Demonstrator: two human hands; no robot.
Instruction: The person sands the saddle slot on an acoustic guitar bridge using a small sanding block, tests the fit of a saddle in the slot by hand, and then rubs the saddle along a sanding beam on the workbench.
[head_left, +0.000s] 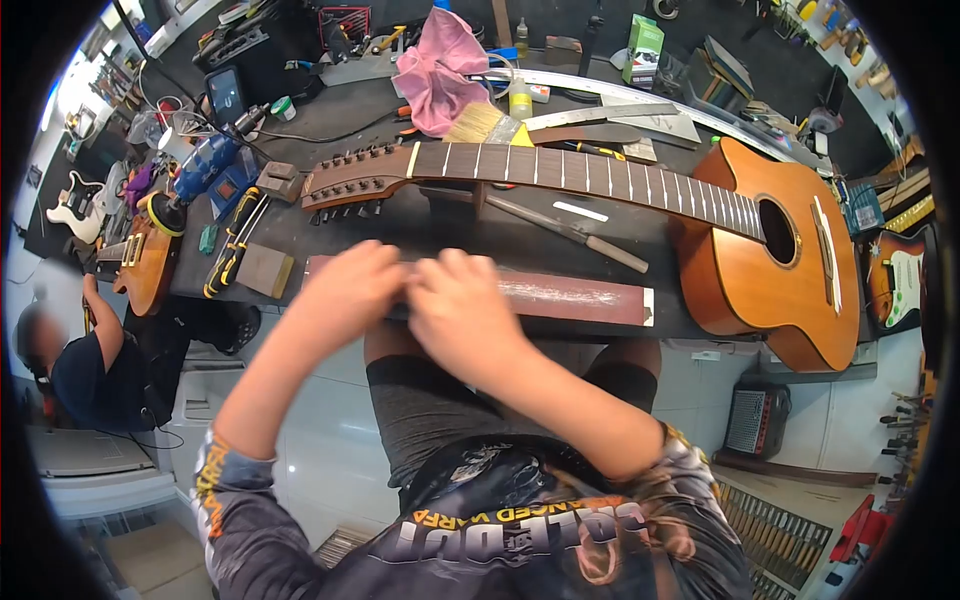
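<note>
A long reddish-brown strip (580, 298), which looks like sandpaper, lies along the front edge of the bench with pale dust on its middle. Over its left part my left hand (358, 282) and my right hand (452, 300) are close together, fingers bent and pinched. Whatever they pinch is hidden behind the fingers. Just beyond them a twelve-string-style acoustic guitar (740, 260) lies face up without strings, its headstock (350, 180) to the left. Its neck passes over a dark support (480, 205). A file-like tool with a handle (617, 253) lies under the neck.
To the left are a sanding block (264, 271), yellow-black screwdrivers (232, 245) and a blue polisher (205, 170). Behind the neck sit a wide brush (480, 125), a pink cloth (440, 70) and metal straightedges (600, 117). Another person (90, 360) works at far left with an electric guitar (150, 265).
</note>
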